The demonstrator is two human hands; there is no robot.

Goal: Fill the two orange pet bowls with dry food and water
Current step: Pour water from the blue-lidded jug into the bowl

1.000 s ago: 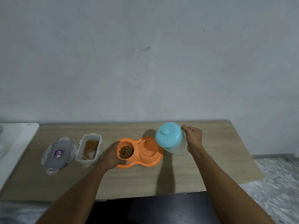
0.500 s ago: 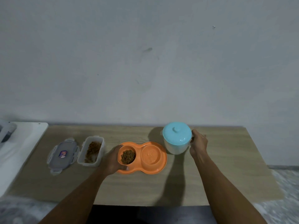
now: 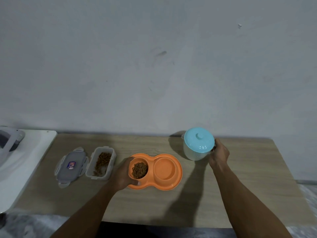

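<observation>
Head camera, looking down on a pale wood-grain table (image 3: 240,177) against a grey wall. Near the middle lies a one-piece orange plastic double pet bowl (image 3: 178,175). Its left well holds a heap of brown dry kibble (image 3: 139,170). Its right well (image 3: 163,168) looks glossy, but whether it holds water cannot be told.

The left hand (image 3: 122,174) grips the left end of the dish, fingers curled over the far rim and thumb pressed on the near rim. The right hand (image 3: 219,154) has its fingers wrapped round the handle of a translucent plastic jug with a pale blue knobbed lid (image 3: 199,143). The handle itself is mostly hidden. The jug stands upright, behind and to the right of the dish and clearly apart from it.

The water step appears to be in hand. To do it well, lift by the handle and bring the spout over the right well. Tip slowly so the lid stays seated, and keep the left hand bracing the light dish.

The dish's long axis runs left to right, roughly along the table's front edge, with the food well left and the other well right. The jug's small spout seems to point back and left, its handle right.

Further left sit a clear rectangular food box (image 3: 103,148), part full, and its grey clip lid (image 3: 71,166).
</observation>
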